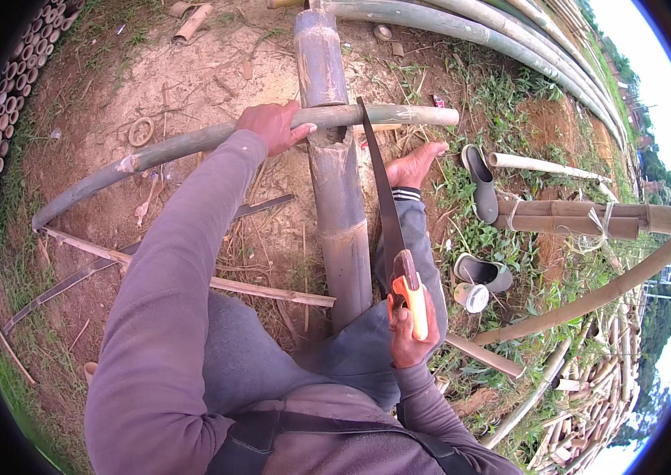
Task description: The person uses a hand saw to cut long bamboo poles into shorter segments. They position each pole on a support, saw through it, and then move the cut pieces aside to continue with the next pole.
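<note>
My left hand (272,128) is closed over a curved green-grey bamboo pole (185,147), close to where the pole crosses a notch in a thick bamboo trunk (340,198). The pole's cut end reaches past the trunk to the right. In my right hand (415,331) is the orange-and-white handle of a handsaw (387,206). Its long dark blade points away from me, and its tip lies at the pole just right of the trunk. Whether the teeth are in the bamboo I cannot tell. My bare foot (415,165) rests right of the trunk, below the pole's end.
Two dark clogs (478,184) and a white-lidded cup (471,298) stand on the grass at right. Split bamboo strips (272,291) cross the ground at left. Long bamboo poles (462,39) lie at the back; cut bamboo rings (3,127) are stacked far left. Tied bamboo posts (573,219) stand right.
</note>
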Demonstrator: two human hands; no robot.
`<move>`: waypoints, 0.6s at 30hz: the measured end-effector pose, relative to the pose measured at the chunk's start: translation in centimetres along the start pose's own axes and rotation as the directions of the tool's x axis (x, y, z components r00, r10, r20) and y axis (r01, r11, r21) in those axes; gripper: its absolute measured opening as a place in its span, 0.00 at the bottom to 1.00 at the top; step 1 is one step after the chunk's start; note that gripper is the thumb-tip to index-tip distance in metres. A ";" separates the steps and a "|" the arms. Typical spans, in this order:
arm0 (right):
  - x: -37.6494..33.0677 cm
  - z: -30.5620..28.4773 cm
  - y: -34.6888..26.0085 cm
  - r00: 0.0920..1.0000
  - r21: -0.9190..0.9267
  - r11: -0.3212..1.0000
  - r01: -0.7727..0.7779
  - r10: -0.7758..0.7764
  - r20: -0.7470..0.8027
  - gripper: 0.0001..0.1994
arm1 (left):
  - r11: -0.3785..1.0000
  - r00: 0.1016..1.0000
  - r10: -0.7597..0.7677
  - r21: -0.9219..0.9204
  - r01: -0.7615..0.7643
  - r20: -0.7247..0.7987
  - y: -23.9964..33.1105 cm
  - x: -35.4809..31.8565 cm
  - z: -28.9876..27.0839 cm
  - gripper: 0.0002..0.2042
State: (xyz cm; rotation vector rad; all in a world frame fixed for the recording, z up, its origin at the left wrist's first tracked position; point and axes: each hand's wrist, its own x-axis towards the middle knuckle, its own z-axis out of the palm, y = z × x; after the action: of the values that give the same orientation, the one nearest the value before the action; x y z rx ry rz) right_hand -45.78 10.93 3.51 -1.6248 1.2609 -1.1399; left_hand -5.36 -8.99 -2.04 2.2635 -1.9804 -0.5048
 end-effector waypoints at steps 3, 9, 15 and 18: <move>7.0 3.9 0.0 0.995 -0.044 0.994 0.097 -0.096 0.028 0.25 | 1.000 1.000 -0.020 0.001 0.020 -0.004 -0.1 0.1 0.5 0.33; 22.5 12.1 3.6 0.995 -0.107 0.989 0.101 -0.103 -0.007 0.17 | 1.000 0.999 -0.019 0.012 0.020 -0.029 0.8 -0.7 -1.0 0.34; 1.4 1.2 0.6 1.000 -0.048 0.999 -0.006 0.005 -0.008 0.24 | 1.000 1.000 -0.013 0.016 0.013 0.005 0.4 -0.7 0.1 0.35; 1.1 1.8 -1.6 0.999 0.171 0.985 0.038 -0.037 -0.006 0.25 | 1.000 1.000 -0.009 0.022 0.008 0.018 -0.1 -0.2 0.8 0.35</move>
State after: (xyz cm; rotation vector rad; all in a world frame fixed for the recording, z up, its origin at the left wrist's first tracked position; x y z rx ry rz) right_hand -43.46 10.25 4.69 -1.5251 1.1063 -1.2389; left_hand -5.51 -8.61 -2.76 2.2894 -1.9951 -0.5084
